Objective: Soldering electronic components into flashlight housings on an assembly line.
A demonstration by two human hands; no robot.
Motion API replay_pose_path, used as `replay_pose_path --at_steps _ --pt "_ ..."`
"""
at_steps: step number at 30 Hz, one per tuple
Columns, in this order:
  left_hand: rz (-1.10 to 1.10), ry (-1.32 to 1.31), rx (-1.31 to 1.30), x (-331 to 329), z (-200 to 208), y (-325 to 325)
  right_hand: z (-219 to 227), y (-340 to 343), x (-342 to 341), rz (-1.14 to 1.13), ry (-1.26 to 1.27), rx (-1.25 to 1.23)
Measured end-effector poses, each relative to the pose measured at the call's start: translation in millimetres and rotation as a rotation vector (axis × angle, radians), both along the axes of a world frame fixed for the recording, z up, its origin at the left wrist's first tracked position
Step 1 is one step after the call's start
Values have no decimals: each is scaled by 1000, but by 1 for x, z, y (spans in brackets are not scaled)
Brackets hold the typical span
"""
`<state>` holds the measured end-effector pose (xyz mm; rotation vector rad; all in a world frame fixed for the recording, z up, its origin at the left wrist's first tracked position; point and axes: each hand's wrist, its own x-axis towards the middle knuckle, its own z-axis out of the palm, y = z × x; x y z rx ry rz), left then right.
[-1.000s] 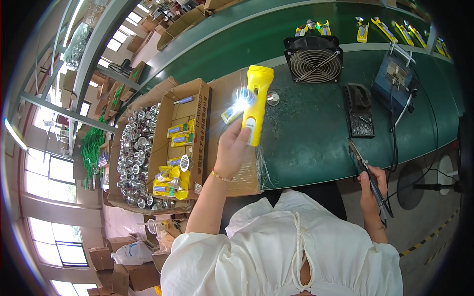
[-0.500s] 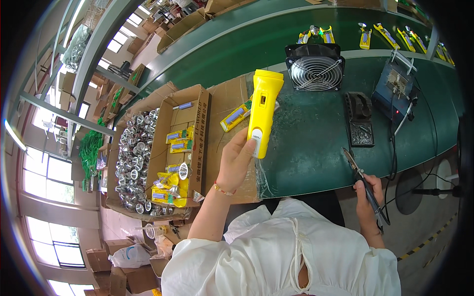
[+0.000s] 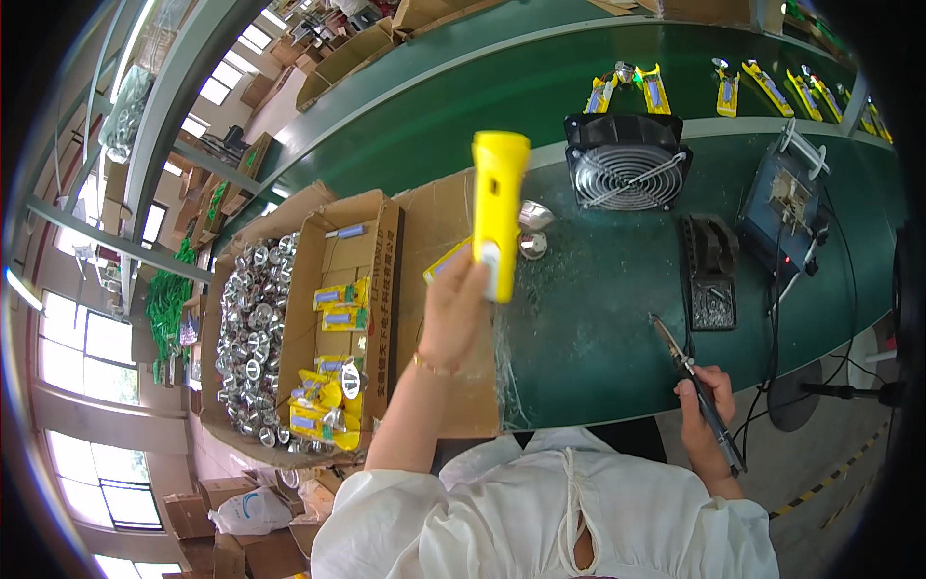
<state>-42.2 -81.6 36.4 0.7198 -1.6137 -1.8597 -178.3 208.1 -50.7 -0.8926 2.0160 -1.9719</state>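
Observation:
My left hand (image 3: 455,307) is closed around the lower end of a yellow flashlight (image 3: 499,198), held upright above the bench and slightly blurred. Behind that hand, a yellow flashlight half (image 3: 442,264) lies partly hidden on flattened cardboard. Just right of the flashlight are two shiny reflector cups, one tilted (image 3: 534,215) and one lower down (image 3: 531,246). My right hand (image 3: 704,398) grips a soldering iron (image 3: 721,431) near the bench's front edge. The iron's tip points up and left over the green surface, apart from the flashlight.
A carton of reflectors (image 3: 253,333) and a cardboard box (image 3: 384,318) with wired yellow halves stand left. A black fan (image 3: 629,166), an iron stand (image 3: 711,275) and a blue soldering station (image 3: 779,212) occupy the right. More yellow halves line the green conveyor (image 3: 540,72) behind.
The flashlight has shifted a little left and turned slightly, uncovering the reflector cups beside it. The view has tilted, so the bench sits lower. My right hand still holds the soldering iron.

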Motion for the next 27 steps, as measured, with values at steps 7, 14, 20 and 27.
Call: replay_pose_path --at_steps 7,14,20,27 --pt "625 -496 -1010 -90 -20 -223 -12 -14 4 -43 220 41" --pt "517 -1129 -1482 -136 -64 -284 -34 -12 12 -215 268 97" --pt "439 -976 -1203 -131 -68 -290 -31 -16 7 -177 273 92" --pt "29 64 -75 -135 -6 -222 -33 -15 6 -163 277 52"
